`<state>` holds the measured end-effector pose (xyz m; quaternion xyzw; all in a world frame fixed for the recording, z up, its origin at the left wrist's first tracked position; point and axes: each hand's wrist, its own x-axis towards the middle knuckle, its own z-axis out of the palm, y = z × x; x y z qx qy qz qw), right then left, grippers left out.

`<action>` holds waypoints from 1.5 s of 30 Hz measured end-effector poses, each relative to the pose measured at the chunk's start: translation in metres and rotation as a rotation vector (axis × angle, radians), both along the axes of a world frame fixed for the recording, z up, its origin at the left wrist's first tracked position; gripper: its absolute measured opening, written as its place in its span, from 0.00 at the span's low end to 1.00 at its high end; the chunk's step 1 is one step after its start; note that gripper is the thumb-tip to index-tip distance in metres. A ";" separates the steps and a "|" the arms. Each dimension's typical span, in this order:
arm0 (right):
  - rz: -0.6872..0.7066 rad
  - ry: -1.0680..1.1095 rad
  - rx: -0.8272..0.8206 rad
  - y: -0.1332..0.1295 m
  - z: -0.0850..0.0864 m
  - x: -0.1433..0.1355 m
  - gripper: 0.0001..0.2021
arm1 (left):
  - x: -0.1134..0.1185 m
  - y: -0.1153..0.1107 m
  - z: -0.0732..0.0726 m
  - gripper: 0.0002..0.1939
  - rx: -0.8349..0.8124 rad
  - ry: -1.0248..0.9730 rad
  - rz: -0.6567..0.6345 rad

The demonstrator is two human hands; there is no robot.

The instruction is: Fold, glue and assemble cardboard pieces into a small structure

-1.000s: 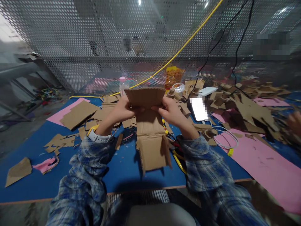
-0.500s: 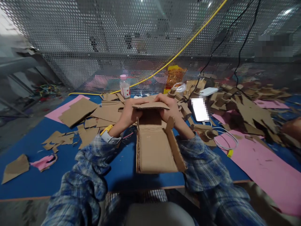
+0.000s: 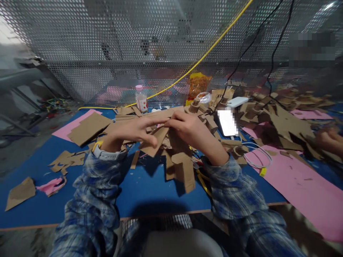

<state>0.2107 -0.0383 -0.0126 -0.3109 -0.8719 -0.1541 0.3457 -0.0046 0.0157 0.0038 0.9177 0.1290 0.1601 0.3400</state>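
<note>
Brown cardboard with folded flaps point(image 3: 183, 167) hangs over the blue table in front of me, tilted and seen from its side. My right hand point(image 3: 184, 125) pinches its upper edge between thumb and fingers. Beside it, my left hand point(image 3: 134, 130) is spread, thumb apart from the fingers, its fingertips close to the right hand's. A cardboard flap point(image 3: 155, 142) slants down below the left hand; whether that hand touches it is unclear. The wrist under my left sleeve bears a white and yellow band point(image 3: 107, 153).
Cardboard scraps point(image 3: 68, 160) and pink sheets point(image 3: 297, 185) lie on the blue table point(image 3: 150, 201). At the back stand a pink-capped bottle point(image 3: 141, 100) and a yellow packet point(image 3: 197, 85). A lit phone point(image 3: 227, 122) lies right; another person's hand point(image 3: 329, 141) is at the far right.
The open cardboard tray shape has turned and folded out of its upright view. My left hand has let go of its top edge and moved left, opening. The other person's hand has come further into view.
</note>
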 end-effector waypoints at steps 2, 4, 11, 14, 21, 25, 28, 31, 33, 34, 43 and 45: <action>-0.069 -0.040 0.080 -0.006 0.001 -0.003 0.12 | 0.014 -0.006 -0.005 0.40 0.073 -0.008 0.031; -0.130 -0.043 0.145 -0.008 0.003 -0.002 0.11 | 0.024 -0.011 -0.007 0.41 0.099 -0.044 0.057; -0.183 -0.084 0.436 -0.015 0.009 0.003 0.14 | 0.026 -0.024 0.005 0.33 0.198 -0.193 0.070; -0.186 -0.111 0.514 -0.024 0.013 0.001 0.15 | 0.029 -0.032 0.009 0.31 0.200 -0.230 0.069; -0.164 -0.131 0.492 -0.032 0.015 -0.002 0.16 | 0.038 -0.037 0.001 0.26 0.084 -0.265 0.136; -0.156 -0.120 0.434 -0.030 0.012 -0.003 0.18 | 0.040 -0.037 0.000 0.24 0.004 -0.270 0.177; -0.124 -0.153 0.389 -0.027 0.012 -0.004 0.18 | 0.034 -0.034 0.004 0.27 -0.043 -0.182 0.155; -0.071 -0.237 0.406 -0.026 0.014 -0.002 0.17 | 0.025 -0.028 0.008 0.28 -0.028 -0.102 0.077; -0.088 -0.277 0.446 -0.027 0.016 -0.001 0.17 | 0.021 -0.024 0.007 0.28 -0.006 -0.092 0.073; -0.113 -0.283 0.466 -0.027 0.017 -0.001 0.17 | 0.020 -0.022 0.006 0.28 -0.001 -0.093 0.080; -0.161 -0.301 0.486 -0.041 0.015 -0.015 0.20 | 0.021 -0.021 0.004 0.22 0.003 -0.002 -0.031; -0.129 -0.301 0.463 -0.042 0.015 -0.015 0.21 | 0.021 -0.026 0.008 0.20 0.046 0.021 -0.036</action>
